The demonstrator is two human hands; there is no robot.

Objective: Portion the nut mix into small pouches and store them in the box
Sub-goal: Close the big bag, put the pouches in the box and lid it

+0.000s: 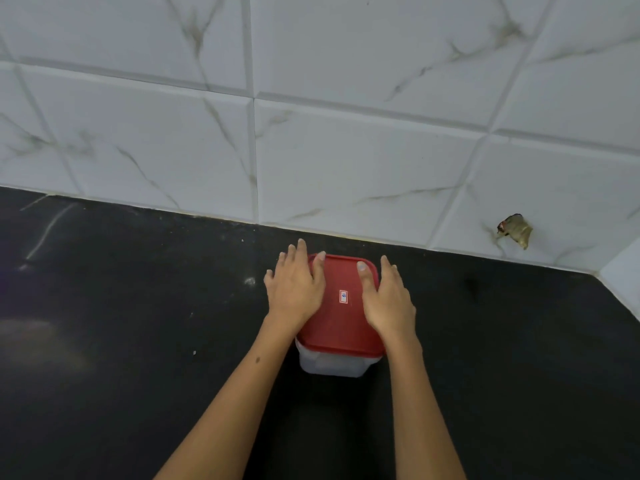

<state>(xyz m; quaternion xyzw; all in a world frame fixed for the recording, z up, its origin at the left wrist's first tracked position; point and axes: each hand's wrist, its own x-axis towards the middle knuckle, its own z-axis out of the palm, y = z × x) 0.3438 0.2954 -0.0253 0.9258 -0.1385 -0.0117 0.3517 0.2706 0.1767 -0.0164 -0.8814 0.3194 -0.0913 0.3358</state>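
Note:
A translucent plastic box (332, 365) with a red lid (343, 320) stands on the black counter, close to the tiled wall. A small white sticker sits in the middle of the lid. My left hand (296, 289) lies flat on the lid's left side, fingers straight and spread. My right hand (388, 299) lies flat on the lid's right side, thumb on top and fingers straight. The lid covers the box, so its contents are hidden. No pouches or nut mix are in view.
The black counter (138, 341) stretches left and right of the box, with a few pale specks and smears. White marble-look tiles (346, 150) form the back wall. A small brownish fitting (516, 230) sticks out of the wall at the right.

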